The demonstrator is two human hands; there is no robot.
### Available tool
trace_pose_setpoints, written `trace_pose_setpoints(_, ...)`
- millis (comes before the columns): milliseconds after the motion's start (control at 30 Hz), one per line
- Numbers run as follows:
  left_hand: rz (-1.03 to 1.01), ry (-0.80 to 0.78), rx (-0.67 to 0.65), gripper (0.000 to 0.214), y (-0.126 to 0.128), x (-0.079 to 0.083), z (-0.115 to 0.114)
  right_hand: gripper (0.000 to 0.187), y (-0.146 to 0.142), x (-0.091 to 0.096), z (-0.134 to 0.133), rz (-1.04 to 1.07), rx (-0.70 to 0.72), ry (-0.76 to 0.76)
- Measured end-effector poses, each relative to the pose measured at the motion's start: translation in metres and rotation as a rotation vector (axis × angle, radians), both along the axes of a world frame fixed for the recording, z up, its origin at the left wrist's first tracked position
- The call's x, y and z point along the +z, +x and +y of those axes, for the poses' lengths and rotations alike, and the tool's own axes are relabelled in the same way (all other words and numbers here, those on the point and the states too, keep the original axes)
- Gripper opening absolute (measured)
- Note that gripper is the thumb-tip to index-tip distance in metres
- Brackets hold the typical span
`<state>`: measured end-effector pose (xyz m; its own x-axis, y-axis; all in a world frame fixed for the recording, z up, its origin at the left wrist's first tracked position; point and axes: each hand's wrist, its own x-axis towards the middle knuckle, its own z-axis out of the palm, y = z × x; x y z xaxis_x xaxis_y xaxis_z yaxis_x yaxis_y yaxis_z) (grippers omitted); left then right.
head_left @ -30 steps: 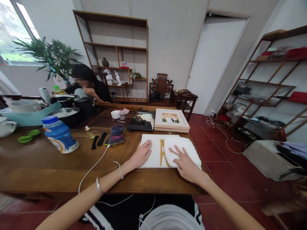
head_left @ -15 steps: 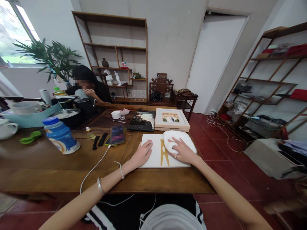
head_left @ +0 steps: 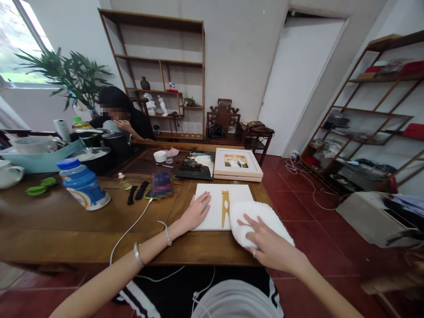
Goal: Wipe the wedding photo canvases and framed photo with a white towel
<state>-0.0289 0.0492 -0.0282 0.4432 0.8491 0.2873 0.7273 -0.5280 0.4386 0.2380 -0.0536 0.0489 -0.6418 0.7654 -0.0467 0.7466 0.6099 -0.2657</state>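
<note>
**White cloth [head_left: 261, 221] drawn back to the near corner**

Half a second ago it lay further up the white panel [head_left: 212, 207]. Now the right hand [head_left: 270, 247], flat with fingers spread and grasping nothing, presses it at the near right corner, overhanging the table [head_left: 66, 225] edge. The gold figure [head_left: 225, 203] shows uncovered. The left hand [head_left: 195, 212] lies flat and unclenched on the panel.

1. Blue-capped bottle [head_left: 81, 187] lies tilted on the tabletop [head_left: 66, 225], left.
2. Framed picture [head_left: 237, 164] and dark print [head_left: 196, 164] side by side, far end.
3. White cable [head_left: 129, 229] trails over near edge.
4. Seated person [head_left: 119, 117] beside potted plant [head_left: 66, 75].
</note>
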Motion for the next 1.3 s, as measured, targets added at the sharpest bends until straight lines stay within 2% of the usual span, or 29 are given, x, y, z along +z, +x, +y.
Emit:
trace_pose_setpoints(67,0.002,0.001,-0.001,0.04,0.0,0.0,0.0,0.015,0.005,0.005,-0.002,0.011,0.004,-0.039)
trace_pose_setpoints(167,0.021,-0.003,-0.001,0.04,0.001,0.0,0.001,0.023,0.007,0.005,0.019,0.04,-0.009,-0.013)
trace_pose_setpoints(300,0.037,-0.016,0.002,0.041,0.001,0.002,0.0,0.026,-0.002,-0.011,0.07,0.071,-0.042,0.118)
trace_pose_setpoints(433,0.035,-0.018,0.001,0.041,0.001,0.004,-0.001,0.029,-0.02,-0.03,0.108,0.104,-0.173,0.255)
trace_pose_setpoints(500,0.035,-0.015,-0.001,0.041,0.001,0.004,-0.001,0.029,-0.028,-0.036,0.107,0.12,-0.202,0.297)
trace_pose_setpoints(567,0.033,-0.011,-0.004,0.04,0.001,0.004,0.0,0.026,-0.036,-0.039,0.09,0.135,-0.157,0.312)
trace_pose_setpoints(700,0.023,-0.004,-0.007,0.041,0.001,0.0,0.001,0.016,-0.049,-0.035,0.036,0.093,0.117,0.299)
trace_pose_setpoints(800,0.011,-0.008,-0.009,0.041,0.001,-0.002,0.002,0.017,-0.055,-0.028,0.016,0.035,0.271,0.26)
trace_pose_setpoints(900,-0.002,-0.007,-0.011,0.041,0.0,-0.002,0.002,0.019,-0.054,-0.023,0.03,0.04,0.245,0.25)
trace_pose_setpoints(1067,-0.009,-0.009,-0.006,0.042,0.001,-0.003,0.003,0.026,-0.05,-0.023,0.088,0.068,0.157,0.289)
trace_pose_setpoints(1167,-0.001,-0.011,0.003,0.042,0.0,-0.003,0.003,0.029,-0.054,-0.024,0.114,0.054,0.095,0.329)
trace_pose_setpoints(1233,0.001,-0.012,0.005,0.042,0.0,-0.003,0.003,0.028,-0.059,-0.025,0.121,0.041,0.061,0.347)
trace_pose_setpoints(1300,0.003,-0.018,0.001,0.041,0.0,-0.002,0.002,0.025,-0.065,-0.026,0.117,0.024,0.061,0.35)
